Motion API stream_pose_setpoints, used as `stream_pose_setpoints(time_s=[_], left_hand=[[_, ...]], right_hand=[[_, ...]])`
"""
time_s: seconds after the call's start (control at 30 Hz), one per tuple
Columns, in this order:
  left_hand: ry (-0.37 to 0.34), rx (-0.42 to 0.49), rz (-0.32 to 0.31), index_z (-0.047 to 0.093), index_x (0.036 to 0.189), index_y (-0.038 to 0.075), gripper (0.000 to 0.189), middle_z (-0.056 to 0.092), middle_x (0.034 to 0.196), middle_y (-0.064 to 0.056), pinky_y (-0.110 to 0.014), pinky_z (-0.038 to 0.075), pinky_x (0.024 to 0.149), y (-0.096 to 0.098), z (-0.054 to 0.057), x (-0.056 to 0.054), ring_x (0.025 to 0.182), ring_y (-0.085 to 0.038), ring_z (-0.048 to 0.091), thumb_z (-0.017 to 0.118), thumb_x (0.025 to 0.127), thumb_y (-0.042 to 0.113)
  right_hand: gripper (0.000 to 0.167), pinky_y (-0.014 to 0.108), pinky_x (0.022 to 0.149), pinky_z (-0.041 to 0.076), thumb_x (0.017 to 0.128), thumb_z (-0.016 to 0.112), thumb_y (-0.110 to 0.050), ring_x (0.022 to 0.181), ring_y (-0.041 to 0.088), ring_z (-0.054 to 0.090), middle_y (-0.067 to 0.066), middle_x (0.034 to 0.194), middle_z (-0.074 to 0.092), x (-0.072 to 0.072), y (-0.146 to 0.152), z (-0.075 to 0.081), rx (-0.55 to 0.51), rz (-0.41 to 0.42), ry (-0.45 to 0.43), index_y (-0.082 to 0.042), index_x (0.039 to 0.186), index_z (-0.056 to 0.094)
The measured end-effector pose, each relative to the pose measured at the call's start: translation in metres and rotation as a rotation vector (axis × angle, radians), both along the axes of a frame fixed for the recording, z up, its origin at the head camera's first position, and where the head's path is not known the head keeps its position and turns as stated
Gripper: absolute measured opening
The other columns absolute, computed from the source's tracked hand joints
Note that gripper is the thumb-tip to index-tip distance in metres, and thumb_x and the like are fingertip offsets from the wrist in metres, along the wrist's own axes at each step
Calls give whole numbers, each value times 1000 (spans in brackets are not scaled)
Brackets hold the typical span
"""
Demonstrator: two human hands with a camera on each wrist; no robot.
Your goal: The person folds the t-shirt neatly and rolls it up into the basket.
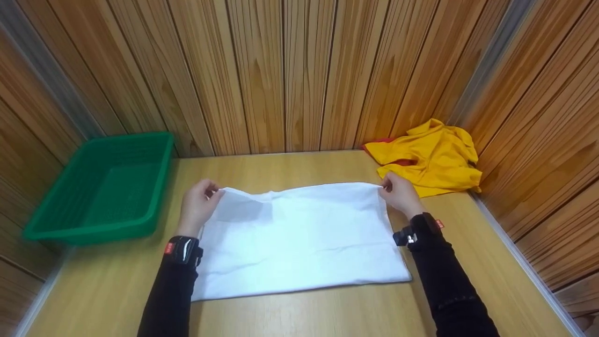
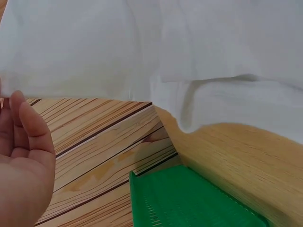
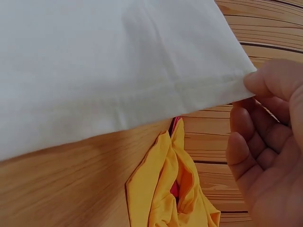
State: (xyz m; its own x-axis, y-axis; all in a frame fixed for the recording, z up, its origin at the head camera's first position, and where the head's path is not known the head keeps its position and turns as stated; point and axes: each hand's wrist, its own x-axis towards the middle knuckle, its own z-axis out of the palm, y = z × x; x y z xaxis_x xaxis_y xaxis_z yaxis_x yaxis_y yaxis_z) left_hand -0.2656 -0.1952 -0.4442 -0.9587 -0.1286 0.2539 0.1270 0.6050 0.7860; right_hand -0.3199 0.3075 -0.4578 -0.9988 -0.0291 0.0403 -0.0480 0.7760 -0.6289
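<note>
We list: white cloth (image 1: 299,238), one; hands, two, the left hand (image 1: 197,206) and right hand (image 1: 401,193) at the cloth's far corners; black sleeves (image 1: 167,295), two, flanking it; green plastic basket (image 1: 150,220), one, left of it; yellow-and-red fabric heap (image 1: 442,157), one, beyond its right corner, pieces uncountable; wooden tabletop (image 1: 299,318), one, beneath it.

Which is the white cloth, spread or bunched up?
Spread: the white cloth stretches broad and faintly creased, its far corners pinched by the left hand and right hand. I cannot tell how many layers it has.
</note>
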Motion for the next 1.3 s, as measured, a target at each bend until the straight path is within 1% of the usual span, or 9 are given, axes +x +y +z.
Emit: stream_pose_setpoints(time_s=[0.2,0.43,0.6,0.77,0.9,1.07,1.17,1.23,1.3], left_hand=[[32,-11,0,63,100,5,12,63,93,-11,-35,46,73,-5,-5,9,86,-25,54,68,94,14],[58,3,-19,64,98,3,13,63,90,-11,-34,45,72,-13,-12,19,84,-25,54,70,92,12],[52,17,-18,64,99,3,12,63,91,-11,-34,46,74,-17,-13,23,84,-24,54,69,92,12],[63,27,-13,64,98,3,12,62,89,-11,-33,45,73,-18,-12,26,82,-24,54,70,91,11],[68,31,-6,64,96,2,11,62,88,-11,-32,45,72,-19,-12,30,82,-24,54,70,91,10],[40,63,-5,64,98,2,12,60,89,-10,-31,45,73,-22,-14,38,83,-23,52,69,92,11],[29,99,-7,64,100,2,12,60,90,-11,-29,44,74,-24,-15,44,84,-23,52,69,92,10],[30,117,-4,64,100,2,12,60,90,-11,-27,44,73,-27,-16,48,84,-23,52,68,93,10],[32,126,-1,63,101,2,12,60,91,-11,-25,45,73,-29,-17,52,85,-23,52,68,93,10]], right_hand=[[19,38,78,48,94,65,-13,89,31,52,14,96,57,7,5,-1,-19,45,8,-6,108,55],[19,38,76,46,88,68,-5,87,31,51,14,93,56,12,12,-4,-59,118,65,-4,101,55],[15,39,82,47,88,66,-2,90,31,52,14,97,59,14,13,-5,-114,125,38,-4,101,60],[16,41,88,48,93,67,-12,92,31,54,14,101,64,16,11,-3,-121,111,32,-2,106,65],[18,40,87,48,94,69,-16,91,30,55,13,99,63,17,10,-2,-121,87,36,-4,107,64],[25,37,85,48,93,68,-11,91,29,54,13,100,60,20,14,-4,-137,94,60,-3,116,59],[29,37,85,48,94,68,-8,91,28,54,12,101,61,23,18,-5,-124,125,87,-2,121,60],[25,38,85,48,94,68,-8,90,28,55,11,101,63,25,21,-7,-104,143,117,-3,118,63],[17,39,85,48,94,68,-8,89,28,55,10,99,64,28,23,-9,-86,154,146,-4,110,67]])
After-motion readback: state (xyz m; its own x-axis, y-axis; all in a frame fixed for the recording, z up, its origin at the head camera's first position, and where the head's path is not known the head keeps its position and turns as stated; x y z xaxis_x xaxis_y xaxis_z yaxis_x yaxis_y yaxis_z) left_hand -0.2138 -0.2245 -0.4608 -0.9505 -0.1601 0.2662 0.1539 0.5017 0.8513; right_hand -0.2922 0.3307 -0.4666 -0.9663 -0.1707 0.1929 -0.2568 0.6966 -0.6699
